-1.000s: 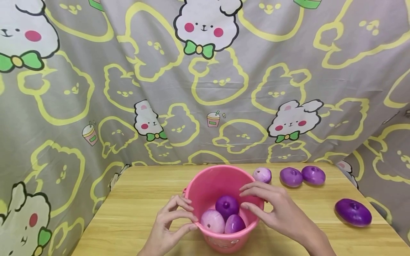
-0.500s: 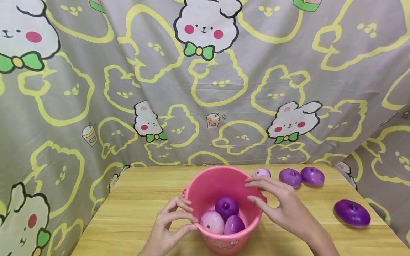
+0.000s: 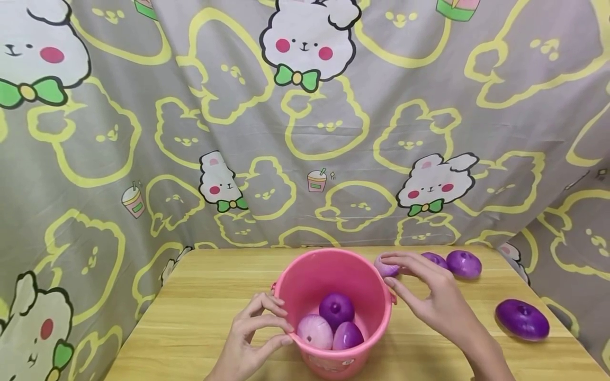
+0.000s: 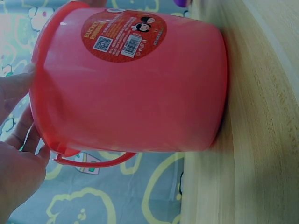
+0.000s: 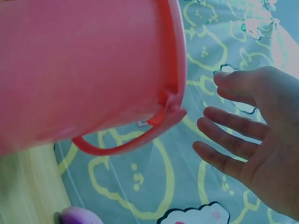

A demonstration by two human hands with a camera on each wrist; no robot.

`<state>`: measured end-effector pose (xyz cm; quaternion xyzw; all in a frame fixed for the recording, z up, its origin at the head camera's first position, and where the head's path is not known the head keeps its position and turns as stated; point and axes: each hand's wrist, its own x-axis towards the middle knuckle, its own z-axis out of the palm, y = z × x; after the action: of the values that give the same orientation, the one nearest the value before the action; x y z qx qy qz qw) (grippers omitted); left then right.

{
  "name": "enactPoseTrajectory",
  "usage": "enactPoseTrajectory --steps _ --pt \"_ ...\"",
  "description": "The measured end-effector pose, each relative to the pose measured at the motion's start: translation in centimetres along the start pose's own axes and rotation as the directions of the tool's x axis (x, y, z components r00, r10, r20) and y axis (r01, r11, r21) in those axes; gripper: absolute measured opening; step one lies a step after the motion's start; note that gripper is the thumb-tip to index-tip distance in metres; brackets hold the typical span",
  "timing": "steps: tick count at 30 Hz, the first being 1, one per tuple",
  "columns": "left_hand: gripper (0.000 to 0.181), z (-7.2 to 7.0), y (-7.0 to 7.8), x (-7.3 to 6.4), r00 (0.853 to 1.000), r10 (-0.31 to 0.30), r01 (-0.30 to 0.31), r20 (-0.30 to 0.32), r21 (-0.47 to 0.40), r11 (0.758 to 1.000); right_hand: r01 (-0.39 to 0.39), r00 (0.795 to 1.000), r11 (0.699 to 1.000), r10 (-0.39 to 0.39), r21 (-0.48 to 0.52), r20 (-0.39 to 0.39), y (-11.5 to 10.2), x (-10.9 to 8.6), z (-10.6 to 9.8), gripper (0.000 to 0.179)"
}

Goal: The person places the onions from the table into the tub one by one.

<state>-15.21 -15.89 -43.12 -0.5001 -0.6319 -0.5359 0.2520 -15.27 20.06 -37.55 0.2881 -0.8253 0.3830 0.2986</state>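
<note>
A pink bucket [image 3: 305, 275] stands upright on the table, with several onions inside: a pale one [image 3: 315, 332], a dark purple one [image 3: 337, 309] and a smaller purple one [image 3: 348, 336]. My left hand [image 3: 252, 328] pinches the bucket's left rim; the left wrist view shows the thumb outside the rim. My right hand [image 3: 431, 291] is off the bucket at its right, fingers apart and holding nothing in the right wrist view [image 5: 266, 130]. In the head view its fingertips overlap a pale purple onion [image 3: 387, 266] behind the bucket; contact cannot be told.
At the back right lie two purple onions, one [image 3: 464, 263] whole in view and one [image 3: 433, 259] partly behind my right hand. A flattish dark onion [image 3: 522, 319] lies near the table's right edge. A patterned curtain [image 3: 267, 132] hangs behind the wooden table [image 3: 190, 307].
My right hand has moved from over the bucket's right rim outward to the right, to before the pale onion. My left hand and the onions in the bucket have stayed put.
</note>
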Motion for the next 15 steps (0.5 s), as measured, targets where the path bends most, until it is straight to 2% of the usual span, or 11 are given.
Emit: enactPoseTrajectory --steps 6,9,15 --pt "0.021 0.0 0.0 -0.1 1.000 0.007 -0.007 0.001 0.006 1.000 -0.050 0.998 0.999 0.049 -0.021 -0.048 1.3 -0.2 0.3 0.048" --pt "0.022 -0.1 0.0 0.0 1.000 0.006 -0.006 0.001 0.007 1.000 -0.043 0.996 0.999 0.044 0.010 -0.073 1.9 -0.1 0.5 0.048" --pt "0.023 -0.1 0.1 -0.1 1.000 0.006 -0.006 -0.001 0.009 1.000 -0.052 0.991 0.999 0.052 0.005 -0.120 3.3 -0.1 1.0 0.049"
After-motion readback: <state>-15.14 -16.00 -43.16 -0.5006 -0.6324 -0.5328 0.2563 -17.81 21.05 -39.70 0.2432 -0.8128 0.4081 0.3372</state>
